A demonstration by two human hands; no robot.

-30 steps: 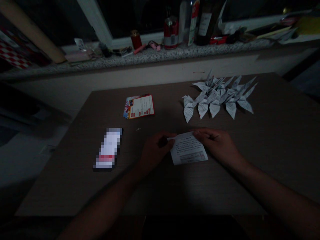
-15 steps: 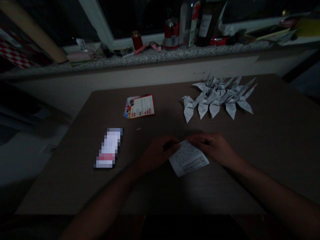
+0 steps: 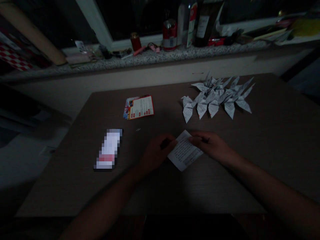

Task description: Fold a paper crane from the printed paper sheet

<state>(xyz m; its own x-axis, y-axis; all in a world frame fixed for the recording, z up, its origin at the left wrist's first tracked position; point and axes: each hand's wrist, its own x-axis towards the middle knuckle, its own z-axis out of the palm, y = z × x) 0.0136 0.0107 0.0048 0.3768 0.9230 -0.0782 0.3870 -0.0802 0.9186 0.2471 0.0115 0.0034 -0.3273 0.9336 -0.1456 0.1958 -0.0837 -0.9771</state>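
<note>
A square piece of printed paper (image 3: 185, 151) is held between my hands above the table, one corner pointing away from me. My left hand (image 3: 160, 150) pinches its left edge, thumb on top and the other fingers mostly underneath. On the opposite side, my right hand (image 3: 208, 144) grips the upper right edge with the thumb over the print. Beyond the hands, to the right, stands a cluster of several folded paper cranes (image 3: 212, 105), made from similar printed paper.
A phone (image 3: 108, 148) with a blurred lit screen lies left of my hands. Printed cards (image 3: 140, 107) are stacked farther back. Along the wall, a stone windowsill (image 3: 155, 60) carries a red can (image 3: 170, 36), a clear bottle (image 3: 185, 25), a dark bottle (image 3: 203, 26) and other clutter.
The paper has turned, so its far corner now shows between my hands. My fingers have shifted from that far end to the left and right edges.
</note>
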